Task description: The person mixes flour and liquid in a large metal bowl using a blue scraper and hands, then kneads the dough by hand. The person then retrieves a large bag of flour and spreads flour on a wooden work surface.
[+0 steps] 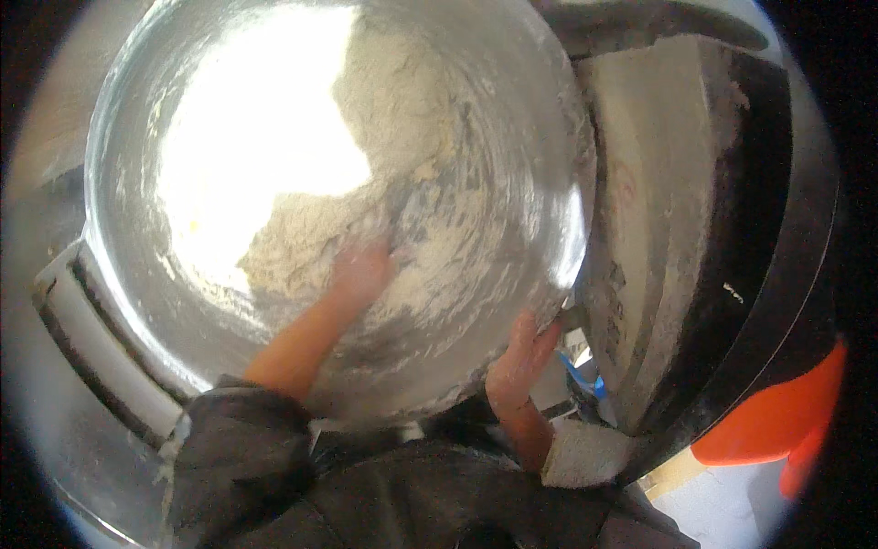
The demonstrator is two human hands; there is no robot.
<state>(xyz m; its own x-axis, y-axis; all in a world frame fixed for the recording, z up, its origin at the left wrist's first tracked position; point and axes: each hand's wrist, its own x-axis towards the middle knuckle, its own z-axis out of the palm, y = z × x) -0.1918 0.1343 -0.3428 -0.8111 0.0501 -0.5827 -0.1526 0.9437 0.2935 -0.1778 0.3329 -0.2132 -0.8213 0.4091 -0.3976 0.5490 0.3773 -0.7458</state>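
A large round metal bowl [439, 391] fills the upper left and middle, its inner wall smeared with pale residue. Inside lies a heap of pale, floury mixture that looks like dough or flour [398, 103], partly washed out by bright light. My left hand [360, 264] reaches down into this mixture, its fingers blurred and partly hidden. At the bowl's lower right rim, my right hand [518, 364] holds the edge, fingers pointing up along it.
Right of the bowl stands a bulky machine housing or stand [651, 206], dusted with pale residue. An orange plastic object [761, 425] is at the lower right, above a light floor. A metal part with a long slot [113, 350] adjoins the bowl at left. Something blue [583, 377] shows beyond my right hand.
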